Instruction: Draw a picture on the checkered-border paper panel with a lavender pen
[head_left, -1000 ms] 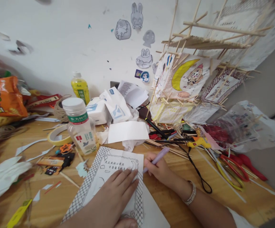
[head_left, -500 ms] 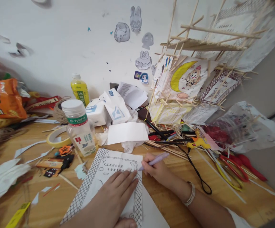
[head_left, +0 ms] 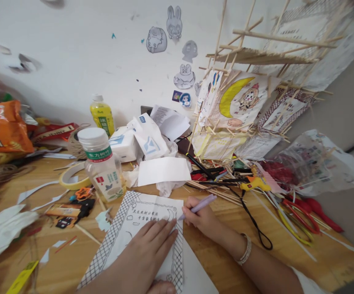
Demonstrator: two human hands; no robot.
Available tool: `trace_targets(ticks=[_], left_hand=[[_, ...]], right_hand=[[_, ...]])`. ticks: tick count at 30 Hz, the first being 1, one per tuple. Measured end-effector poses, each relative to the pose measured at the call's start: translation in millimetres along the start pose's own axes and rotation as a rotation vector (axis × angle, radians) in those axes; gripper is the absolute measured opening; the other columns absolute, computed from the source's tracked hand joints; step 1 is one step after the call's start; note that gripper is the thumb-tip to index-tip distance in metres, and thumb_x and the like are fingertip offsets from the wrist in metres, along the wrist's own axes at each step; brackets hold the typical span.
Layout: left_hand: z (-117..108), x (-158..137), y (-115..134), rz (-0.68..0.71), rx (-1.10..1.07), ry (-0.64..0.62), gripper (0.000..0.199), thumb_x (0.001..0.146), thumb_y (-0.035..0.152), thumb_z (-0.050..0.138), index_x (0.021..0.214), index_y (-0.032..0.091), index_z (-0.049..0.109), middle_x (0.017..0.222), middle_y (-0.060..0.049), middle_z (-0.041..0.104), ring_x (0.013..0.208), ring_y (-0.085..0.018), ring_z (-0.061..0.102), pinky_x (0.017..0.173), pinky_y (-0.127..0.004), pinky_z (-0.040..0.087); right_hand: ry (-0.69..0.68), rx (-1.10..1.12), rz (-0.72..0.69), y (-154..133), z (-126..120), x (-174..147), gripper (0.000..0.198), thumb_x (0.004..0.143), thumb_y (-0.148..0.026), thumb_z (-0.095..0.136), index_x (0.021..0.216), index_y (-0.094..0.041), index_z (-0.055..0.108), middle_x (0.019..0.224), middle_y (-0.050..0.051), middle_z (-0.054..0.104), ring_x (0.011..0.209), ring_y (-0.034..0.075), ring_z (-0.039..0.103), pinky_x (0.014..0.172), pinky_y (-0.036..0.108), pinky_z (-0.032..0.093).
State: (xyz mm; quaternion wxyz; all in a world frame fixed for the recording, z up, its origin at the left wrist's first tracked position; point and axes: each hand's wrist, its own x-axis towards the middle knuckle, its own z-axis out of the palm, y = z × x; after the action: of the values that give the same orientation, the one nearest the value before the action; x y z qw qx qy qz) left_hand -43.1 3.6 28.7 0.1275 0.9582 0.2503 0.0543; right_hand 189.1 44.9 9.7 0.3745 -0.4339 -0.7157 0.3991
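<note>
A sheet of paper (head_left: 124, 228) with handwritten characters, a moon drawing and a cross-hatched border lies on the wooden table. My left hand (head_left: 152, 249) rests flat on it, fingers stretched toward its right border and covering much of the drawing. My right hand (head_left: 198, 216) is closed round a light purple pen (head_left: 203, 203), its tip at the paper's right edge by the hatched border. A bracelet circles my right wrist. Under the decorated sheet, a plain white sheet (head_left: 197, 269) sticks out at the lower right.
Beyond the paper stand a clear bottle (head_left: 103, 171), a yellow drink bottle (head_left: 102, 116) and tissue packs (head_left: 148, 136). A stick frame with drawings (head_left: 238, 102) rises at the back right. A yellow glue gun (head_left: 254, 183) and scissors (head_left: 302, 220) lie right; tape (head_left: 72, 176) and paper scraps left.
The view has shifted very slightly. Both hands, the pen and the paper stay in nearly the same place.
</note>
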Motion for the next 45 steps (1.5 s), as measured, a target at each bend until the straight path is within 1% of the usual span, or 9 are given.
trace_targets(ticks=[6, 11, 16, 22, 25, 28, 30, 37, 45], left_hand=[[2.5, 0.6, -0.3, 0.001, 0.006, 0.021, 0.077, 0.093, 0.065, 0.037, 0.147, 0.010, 0.031, 0.151, -0.020, 0.025, 0.136, -0.040, 0.029, 0.106, -0.060, 0.030], [-3.9, 2.0, 2.2, -0.020, 0.006, -0.051, 0.078, 0.093, 0.066, 0.033, 0.146, 0.009, 0.031, 0.151, -0.020, 0.023, 0.137, -0.040, 0.026, 0.105, -0.061, 0.030], [-5.9, 2.2, 3.3, -0.016, 0.004, -0.044, 0.080, 0.093, 0.068, 0.033, 0.146, 0.008, 0.032, 0.151, -0.020, 0.023, 0.137, -0.040, 0.027, 0.105, -0.061, 0.031], [-0.7, 0.1, -0.1, 0.016, -0.002, 0.064, 0.076, 0.092, 0.064, 0.041, 0.146, 0.011, 0.034, 0.150, -0.019, 0.029, 0.135, -0.039, 0.031, 0.104, -0.059, 0.032], [-0.7, -1.1, -0.2, 0.041, 0.005, 0.101, 0.073, 0.092, 0.062, 0.044, 0.144, 0.011, 0.038, 0.148, -0.019, 0.034, 0.133, -0.039, 0.035, 0.104, -0.058, 0.034], [-2.1, -1.5, 1.3, 0.037, 0.039, 0.085, 0.071, 0.093, 0.062, 0.042, 0.141, 0.010, 0.042, 0.146, -0.020, 0.036, 0.131, -0.040, 0.038, 0.102, -0.058, 0.037], [-2.6, -1.1, 2.3, 0.027, 0.055, 0.069, 0.072, 0.093, 0.063, 0.040, 0.142, 0.010, 0.041, 0.147, -0.020, 0.034, 0.132, -0.040, 0.037, 0.101, -0.058, 0.038], [-5.7, 1.1, 3.8, -0.004, 0.027, -0.020, 0.077, 0.093, 0.066, 0.035, 0.142, 0.007, 0.039, 0.149, -0.022, 0.029, 0.134, -0.042, 0.032, 0.102, -0.062, 0.035], [-7.6, 1.8, 4.5, -0.031, -0.003, -0.021, 0.075, 0.092, 0.066, 0.037, 0.143, 0.011, 0.040, 0.150, -0.019, 0.029, 0.135, -0.039, 0.031, 0.105, -0.059, 0.032]], right_hand=[[0.001, 0.038, 0.005, -1.7, 0.3, 0.9, 0.028, 0.090, -0.024, 0.049, 0.063, -0.021, 0.042, 0.056, -0.006, 0.045, 0.054, 0.011, 0.044, 0.055, 0.024, 0.035], [0.002, 0.029, 0.017, -1.3, 0.7, 0.6, 0.029, 0.089, -0.022, 0.049, 0.062, -0.022, 0.040, 0.055, -0.006, 0.043, 0.053, 0.011, 0.042, 0.053, 0.023, 0.034], [0.016, 0.020, 0.017, -2.2, 0.6, 0.6, 0.029, 0.089, -0.021, 0.048, 0.061, -0.021, 0.040, 0.055, -0.006, 0.044, 0.053, 0.011, 0.042, 0.053, 0.023, 0.034], [0.014, 0.041, 0.041, -4.9, 0.2, 0.6, 0.029, 0.087, -0.020, 0.046, 0.059, -0.022, 0.039, 0.052, -0.006, 0.042, 0.049, 0.011, 0.040, 0.048, 0.022, 0.032], [0.038, 0.061, 0.037, -6.6, 0.1, -0.8, 0.029, 0.088, -0.022, 0.046, 0.061, -0.022, 0.039, 0.053, -0.006, 0.042, 0.050, 0.011, 0.041, 0.049, 0.022, 0.033], [0.053, 0.036, 0.027, -6.6, 0.2, -0.9, 0.030, 0.089, -0.023, 0.046, 0.060, -0.022, 0.041, 0.055, -0.006, 0.044, 0.053, 0.011, 0.044, 0.054, 0.023, 0.035], [0.048, 0.018, 0.025, -5.1, 0.5, -0.3, 0.029, 0.090, -0.022, 0.047, 0.061, -0.021, 0.043, 0.056, -0.005, 0.046, 0.055, 0.011, 0.046, 0.056, 0.023, 0.036], [0.013, 0.021, 0.008, -2.7, 1.0, -0.9, 0.029, 0.092, -0.026, 0.048, 0.064, -0.021, 0.043, 0.061, -0.006, 0.046, 0.057, 0.011, 0.044, 0.058, 0.024, 0.035], [0.005, 0.026, 0.016, -4.0, 0.2, -0.6, 0.027, 0.092, -0.027, 0.049, 0.066, -0.021, 0.044, 0.060, -0.006, 0.046, 0.057, 0.012, 0.044, 0.056, 0.024, 0.035]])
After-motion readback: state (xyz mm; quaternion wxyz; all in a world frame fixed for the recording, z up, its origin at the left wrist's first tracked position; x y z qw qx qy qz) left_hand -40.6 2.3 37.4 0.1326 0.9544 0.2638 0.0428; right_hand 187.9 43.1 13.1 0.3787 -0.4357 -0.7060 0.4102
